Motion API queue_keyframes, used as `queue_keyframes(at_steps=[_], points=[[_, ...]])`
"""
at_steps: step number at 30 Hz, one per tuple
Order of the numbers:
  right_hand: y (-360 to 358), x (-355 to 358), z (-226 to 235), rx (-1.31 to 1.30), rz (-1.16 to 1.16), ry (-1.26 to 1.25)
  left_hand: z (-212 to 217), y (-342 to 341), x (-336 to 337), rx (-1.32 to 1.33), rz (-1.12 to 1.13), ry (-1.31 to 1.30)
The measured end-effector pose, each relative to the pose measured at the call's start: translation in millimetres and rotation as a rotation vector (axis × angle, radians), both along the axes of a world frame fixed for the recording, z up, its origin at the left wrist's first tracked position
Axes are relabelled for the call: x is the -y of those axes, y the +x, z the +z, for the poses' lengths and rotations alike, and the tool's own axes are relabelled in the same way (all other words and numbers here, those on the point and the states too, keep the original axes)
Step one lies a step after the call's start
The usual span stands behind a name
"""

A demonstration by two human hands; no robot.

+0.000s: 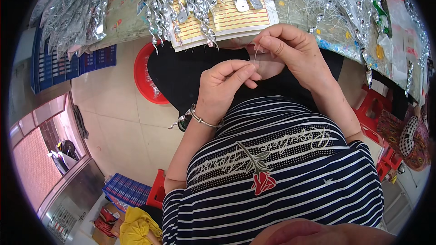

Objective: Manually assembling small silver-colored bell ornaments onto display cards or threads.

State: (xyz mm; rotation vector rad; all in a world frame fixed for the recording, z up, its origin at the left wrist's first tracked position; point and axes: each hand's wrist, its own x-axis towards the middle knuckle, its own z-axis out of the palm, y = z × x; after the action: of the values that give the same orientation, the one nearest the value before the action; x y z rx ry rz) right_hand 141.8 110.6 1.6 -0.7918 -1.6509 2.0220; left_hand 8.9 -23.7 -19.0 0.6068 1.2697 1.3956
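Note:
My left hand (pixel 225 88) is pinched shut over my lap, thumb against fingertips, on the lower end of a thin pale thread (pixel 257 53). A silver bracelet sits on that wrist. My right hand (pixel 290 50) is just above and to the right, its fingertips pinching the upper end of the same thread near the table edge. The two hands almost touch. Strings of shiny silver leaf-shaped pieces (pixel 181 0) lie on the table right beyond my hands, on a lined yellow-and-white card (pixel 231 18).
The worktable (pixel 122 22) holds more bundles of silver pieces at left (pixel 77 4) and right (pixel 345 0). A red basin (pixel 147 75) stands on the tiled floor by my knees. Blue crates (pixel 54 66) and red stools (pixel 374 113) stand around.

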Motion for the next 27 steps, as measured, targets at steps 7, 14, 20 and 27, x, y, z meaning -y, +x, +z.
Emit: queue_keyframes(at_steps=[7,14,20,27], points=[[2,3,-2,0.057,0.076,0.346,1,-1,0,-0.013,0.018,-0.006],[2,6,3,0.098,0.136,0.650,-2,1,3,-0.071,0.018,-0.004],[-2,10,1,0.107,0.094,0.656,2,2,2,-0.159,0.003,-0.037],[1,3,2,0.080,0.065,0.221,2,-4,5,-0.109,-0.035,0.009]])
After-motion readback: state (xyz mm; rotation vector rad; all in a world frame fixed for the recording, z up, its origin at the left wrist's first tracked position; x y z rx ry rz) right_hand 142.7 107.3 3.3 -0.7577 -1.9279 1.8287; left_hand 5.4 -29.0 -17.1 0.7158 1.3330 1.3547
